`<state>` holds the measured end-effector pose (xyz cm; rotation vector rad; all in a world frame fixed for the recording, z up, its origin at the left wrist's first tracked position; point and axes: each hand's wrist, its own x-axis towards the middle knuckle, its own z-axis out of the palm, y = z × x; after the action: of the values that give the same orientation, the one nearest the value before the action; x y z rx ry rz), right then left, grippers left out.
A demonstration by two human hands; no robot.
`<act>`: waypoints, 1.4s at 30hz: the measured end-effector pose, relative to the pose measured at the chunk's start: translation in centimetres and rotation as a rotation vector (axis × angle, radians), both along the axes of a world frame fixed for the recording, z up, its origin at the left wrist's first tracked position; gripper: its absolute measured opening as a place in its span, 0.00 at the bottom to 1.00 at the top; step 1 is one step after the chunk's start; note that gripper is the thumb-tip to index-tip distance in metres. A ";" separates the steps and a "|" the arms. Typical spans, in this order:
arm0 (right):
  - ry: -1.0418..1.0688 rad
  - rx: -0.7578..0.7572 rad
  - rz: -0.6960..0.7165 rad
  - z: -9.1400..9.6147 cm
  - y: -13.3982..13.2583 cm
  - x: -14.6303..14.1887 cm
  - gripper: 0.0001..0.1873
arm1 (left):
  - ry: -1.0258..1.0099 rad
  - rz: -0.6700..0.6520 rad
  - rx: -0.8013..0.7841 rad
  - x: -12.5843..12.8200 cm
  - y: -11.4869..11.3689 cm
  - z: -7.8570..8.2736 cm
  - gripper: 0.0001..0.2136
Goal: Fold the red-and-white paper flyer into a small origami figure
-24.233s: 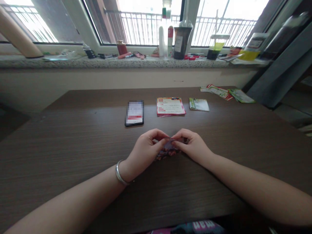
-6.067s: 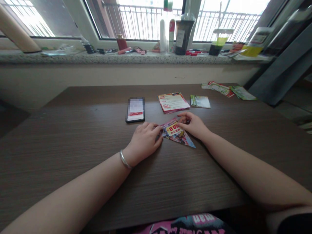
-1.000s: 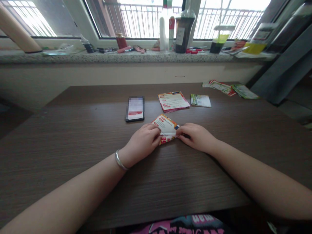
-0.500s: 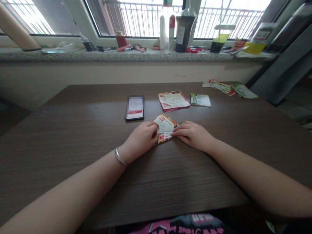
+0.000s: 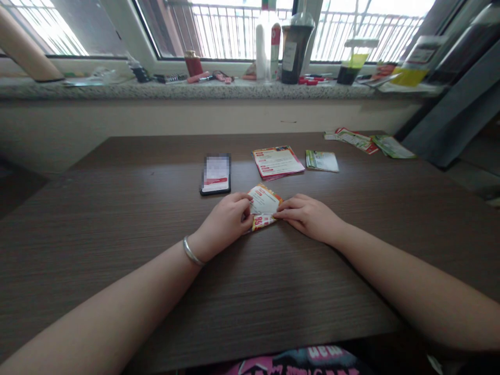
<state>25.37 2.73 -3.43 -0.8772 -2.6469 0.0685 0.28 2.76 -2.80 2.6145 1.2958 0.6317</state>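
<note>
A partly folded paper flyer (image 5: 264, 202), white with orange edges, lies on the brown table between my hands. Its near edge is turned up as a strip with large red print. My left hand (image 5: 230, 214), a silver bangle at the wrist, grips the flyer's left side with curled fingers. On the right side, my right hand (image 5: 307, 214) pinches the folded edge near the corner. Both thumbs are partly hidden. Just beyond the flyer rests a stack of similar flyers (image 5: 278, 161), and a phone (image 5: 216, 174) lies to the left of that stack.
A small stack of green and white leaflets (image 5: 322, 161) lies right of the flyers. More leaflets (image 5: 357, 140) spread at the table's far right corner. Along the granite windowsill (image 5: 234, 91) stand a dark lidded cup (image 5: 291, 52), bottles and small items.
The flyer has shifted very slightly to the left between my fingers, and my right fingertips have moved a little left with it. Both hands keep their hold.
</note>
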 end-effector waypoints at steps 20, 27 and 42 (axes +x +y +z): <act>-0.159 0.077 -0.074 0.5 0.2 0.7 0.18 | 0.206 -0.081 0.090 1.0 -2.0 1.2 0.11; -0.149 0.074 -0.057 0.8 0.2 0.6 0.19 | 0.314 -0.027 0.115 1.3 -2.2 1.2 0.11; -0.163 0.050 -0.119 0.7 -0.1 0.5 0.19 | 0.226 -0.054 0.046 1.2 -1.6 1.0 0.10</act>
<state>25.84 2.64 -2.70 -1.0631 -2.7241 -0.1028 1.45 1.20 -1.82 2.8151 1.2767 0.3698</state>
